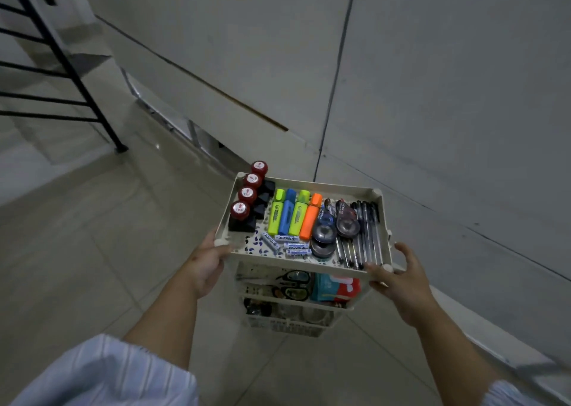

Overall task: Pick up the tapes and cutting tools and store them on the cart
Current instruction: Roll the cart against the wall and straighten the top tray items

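Note:
A cream three-tier cart (306, 185) stands on the tiled floor in front of me. My left hand (207, 260) grips the near left corner of its top tray. My right hand (398, 277) holds the near right corner. The top tray carries several highlighters (293, 215), correction tape dispensers (335, 226), black pens (366, 235), small batteries (292, 244) and red-topped stamps (247, 198). On the middle shelf lie black-handled scissors (293, 283) beside a teal and red pack (335, 286). The bottom basket (287, 323) holds blurred dark and clear items.
A grey wall (432, 81) rises right behind the cart, with a white ledge along its base at the right. A black metal stair railing (61, 65) stands at the far left. Pale floor tiles (92, 235) stretch to the left of the cart.

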